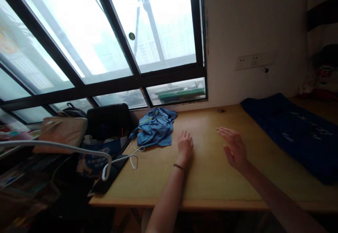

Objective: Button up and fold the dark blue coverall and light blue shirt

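Observation:
My left hand (185, 145) rests palm down on the wooden table (206, 187), its fingers stretched toward the far edge and a beaded bracelet (179, 166) at the wrist. It holds nothing. To its left lies a crumpled blue garment (157, 127) with a bright yellow-green strip. My right hand (233, 148) is raised over the tabletop with its fingers extended and the thumb apart, also holding nothing. Right of that hand, a dark blue cloth (295, 134) with pale lettering is spread flat on the table.
A white hanger-like wire (134, 161) lies at the table's left, by a dark flat object (111, 176). Another white curved bar (79, 148) crosses the left foreground. Bags, including a beige one (62, 131), crowd beyond. A window (158, 74) and wall sockets (253, 61) stand behind.

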Action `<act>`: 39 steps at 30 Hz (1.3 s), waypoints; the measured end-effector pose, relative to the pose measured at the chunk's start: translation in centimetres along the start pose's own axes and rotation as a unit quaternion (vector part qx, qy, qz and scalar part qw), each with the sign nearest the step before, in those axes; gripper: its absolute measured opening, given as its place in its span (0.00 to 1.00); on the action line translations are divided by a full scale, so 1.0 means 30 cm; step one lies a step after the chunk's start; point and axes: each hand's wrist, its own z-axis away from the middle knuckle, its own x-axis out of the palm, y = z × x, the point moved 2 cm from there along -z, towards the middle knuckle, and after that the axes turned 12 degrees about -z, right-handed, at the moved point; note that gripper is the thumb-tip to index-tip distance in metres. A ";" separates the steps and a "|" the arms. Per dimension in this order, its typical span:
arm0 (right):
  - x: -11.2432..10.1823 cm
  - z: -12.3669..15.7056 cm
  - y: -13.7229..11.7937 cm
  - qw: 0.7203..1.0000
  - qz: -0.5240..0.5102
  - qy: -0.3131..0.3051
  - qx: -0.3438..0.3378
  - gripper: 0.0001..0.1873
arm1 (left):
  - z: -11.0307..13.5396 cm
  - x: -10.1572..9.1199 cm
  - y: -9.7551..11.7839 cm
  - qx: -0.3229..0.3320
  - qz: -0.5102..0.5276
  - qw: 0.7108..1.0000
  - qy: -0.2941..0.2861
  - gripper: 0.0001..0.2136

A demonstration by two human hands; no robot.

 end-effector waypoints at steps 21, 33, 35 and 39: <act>0.126 0.139 0.266 0.925 -0.173 -0.009 0.338 0.24 | 0.047 0.047 0.093 -0.010 0.454 0.846 -0.279 0.17; 0.185 0.145 0.243 0.784 -0.375 -0.162 0.468 0.32 | 0.083 -0.114 0.223 0.104 0.605 0.627 -0.479 0.24; 0.175 0.128 0.188 0.770 -0.413 -0.230 0.427 0.30 | 0.026 -0.081 0.141 -0.036 0.609 0.746 -0.268 0.18; 0.099 0.137 0.143 0.724 -0.451 -0.307 0.421 0.22 | -0.037 -0.042 -0.029 -0.230 0.381 0.894 0.054 0.12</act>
